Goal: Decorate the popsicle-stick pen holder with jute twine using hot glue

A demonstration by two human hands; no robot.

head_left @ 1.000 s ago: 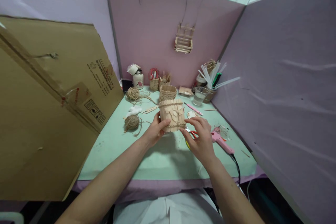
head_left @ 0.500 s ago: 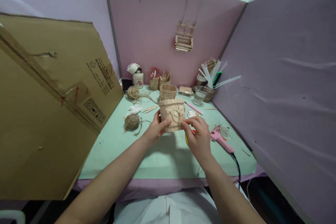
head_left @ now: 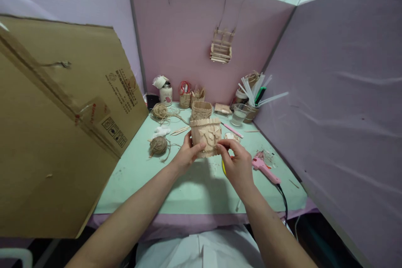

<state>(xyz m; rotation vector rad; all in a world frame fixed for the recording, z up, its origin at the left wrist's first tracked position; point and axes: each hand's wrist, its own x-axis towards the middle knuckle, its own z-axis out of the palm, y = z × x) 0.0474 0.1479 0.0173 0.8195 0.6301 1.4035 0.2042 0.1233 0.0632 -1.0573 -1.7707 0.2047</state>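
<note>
A pale wooden craft-stick pot (head_left: 205, 129) with a scalloped rim and raised leaf-like shapes on its front is held above the table. My left hand (head_left: 187, 153) grips it from the left, the thumb across the lower front and the fingers behind. At its lower right, my right hand (head_left: 236, 160) is closed in a pinch, thumb and forefinger against the front. Whether a small piece sits in that pinch is hidden. Something yellow and round (head_left: 224, 167) shows partly behind the right hand.
A pink glue gun (head_left: 266, 171) with a black cord lies right. Twine balls (head_left: 158, 145) are left. Behind stand a woven basket (head_left: 201, 109), a clear cup (head_left: 239, 114) and a holder with glue sticks (head_left: 251, 114). A large cardboard sheet (head_left: 63, 134) leans at left.
Almost nothing differs. The right fingers have shifted very slightly at the pot's lower right, and the whole view has moved a little; the left hand keeps its grip.
</note>
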